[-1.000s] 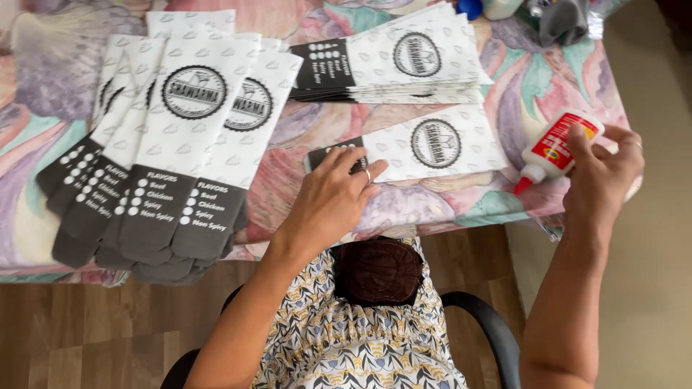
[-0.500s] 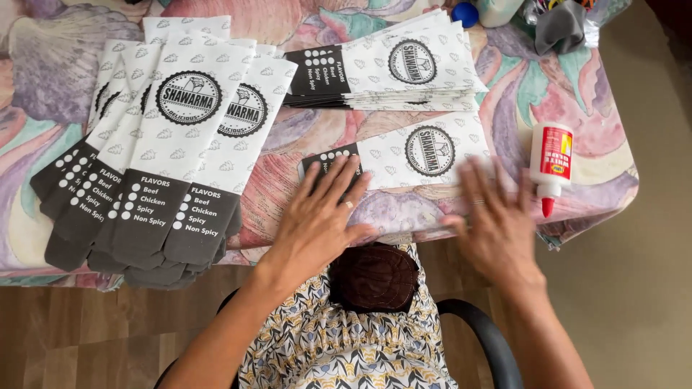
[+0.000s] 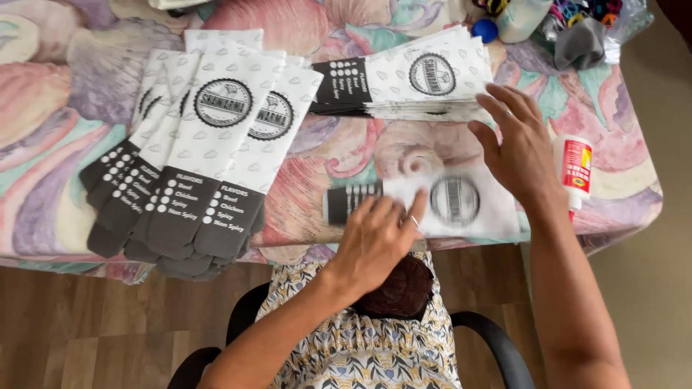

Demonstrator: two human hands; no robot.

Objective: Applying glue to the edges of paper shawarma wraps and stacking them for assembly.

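Lying flat, a paper sleeve [image 3: 461, 205] is pressed by the open left hand [image 3: 375, 241]. At two o'clock, the right hand [image 3: 515, 148] is spread open, nothing gripped, glue bottle [image 3: 574, 169] beside.

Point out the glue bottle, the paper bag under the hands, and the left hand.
glue bottle [image 3: 576, 167]: head view, on its red label.
paper bag [image 3: 461, 203]: head view, on its round black print.
left hand [image 3: 375, 241]: head view, on the back of the hand.

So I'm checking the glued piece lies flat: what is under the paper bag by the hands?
The paper bag lies on the floral tablecloth. The left hand covers its near edge and the right hand its far corner, so anything beneath it stays hidden.
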